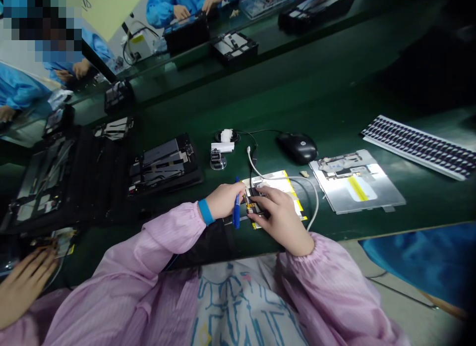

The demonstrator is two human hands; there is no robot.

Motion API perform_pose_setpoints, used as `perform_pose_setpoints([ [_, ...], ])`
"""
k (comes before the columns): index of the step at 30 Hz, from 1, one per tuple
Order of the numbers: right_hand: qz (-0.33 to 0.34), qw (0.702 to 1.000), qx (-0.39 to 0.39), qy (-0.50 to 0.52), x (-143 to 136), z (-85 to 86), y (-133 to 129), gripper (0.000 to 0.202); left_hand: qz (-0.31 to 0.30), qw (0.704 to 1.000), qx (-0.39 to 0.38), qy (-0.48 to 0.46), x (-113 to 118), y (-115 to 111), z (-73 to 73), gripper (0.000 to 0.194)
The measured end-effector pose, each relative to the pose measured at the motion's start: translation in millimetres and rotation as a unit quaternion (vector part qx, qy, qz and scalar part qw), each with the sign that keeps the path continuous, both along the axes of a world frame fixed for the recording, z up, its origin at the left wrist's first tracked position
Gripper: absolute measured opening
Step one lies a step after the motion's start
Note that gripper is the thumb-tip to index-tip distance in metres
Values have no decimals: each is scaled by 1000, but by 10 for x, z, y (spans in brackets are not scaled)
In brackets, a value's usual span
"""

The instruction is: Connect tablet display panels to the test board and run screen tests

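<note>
Possibly the weakest point is the orange flex (pixel 252 205) at the near-left edge of the yellow-taped display panel (pixel 285 185), which lies flat on the desk (pixel 334 98) directly under both hands: a sideways tug there could crease it or strain its joint. The right hand (pixel 278 214) has its fingers bent and slightly fanned, tips down beside that flex; whether thumb and forefinger actually pinch it I cannot tell. The left hand (pixel 225 201) is drawn together around a blue pen (pixel 237 214), which stands close against the panel's edge, so a careless turn of the wrist might scrape the pen across the parts. A white cable (pixel 318 195) crosses the panel and bends round toward the right wrist; if the sleeve caught it, the work could be dragged askew. Farther out, a black HP mouse (pixel 298 147) sits just beyond the panel, a silver backplate (pixel 375 197) with a yellow strip lies to the right, and a keyboard (pixel 420 146) rests past it, all limiting room on that side. Leftward, a tally counter (pixel 215 156) stands beyond the hands, an opened tablet (pixel 163 162) bars the way, and a co-worker's hand (pixel 31 276) rests near the corner.
</note>
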State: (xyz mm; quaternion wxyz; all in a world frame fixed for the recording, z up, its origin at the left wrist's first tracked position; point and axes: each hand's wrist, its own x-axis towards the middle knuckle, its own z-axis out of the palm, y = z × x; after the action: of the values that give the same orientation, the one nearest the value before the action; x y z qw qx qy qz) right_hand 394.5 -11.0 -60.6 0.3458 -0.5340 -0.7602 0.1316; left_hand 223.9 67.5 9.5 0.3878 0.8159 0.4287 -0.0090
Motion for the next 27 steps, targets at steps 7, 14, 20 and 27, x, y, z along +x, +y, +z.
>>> perform_pose_setpoints([
  [7,0,1000,0,3,1,-5,-1,31,-13,1000,11,15,5,9,-12,19],
  [14,1,1000,-2,4,0,-3,-1,31,-16,1000,14,21,13,6,-6,19],
  [20,2,1000,7,-2,2,-10,-5,30,-22,999,17,16,18,-8,-34,17],
  [27,14,999,9,-34,-6,-8,-26,27,-6,1000,13,11,21,-25,-68,15],
])
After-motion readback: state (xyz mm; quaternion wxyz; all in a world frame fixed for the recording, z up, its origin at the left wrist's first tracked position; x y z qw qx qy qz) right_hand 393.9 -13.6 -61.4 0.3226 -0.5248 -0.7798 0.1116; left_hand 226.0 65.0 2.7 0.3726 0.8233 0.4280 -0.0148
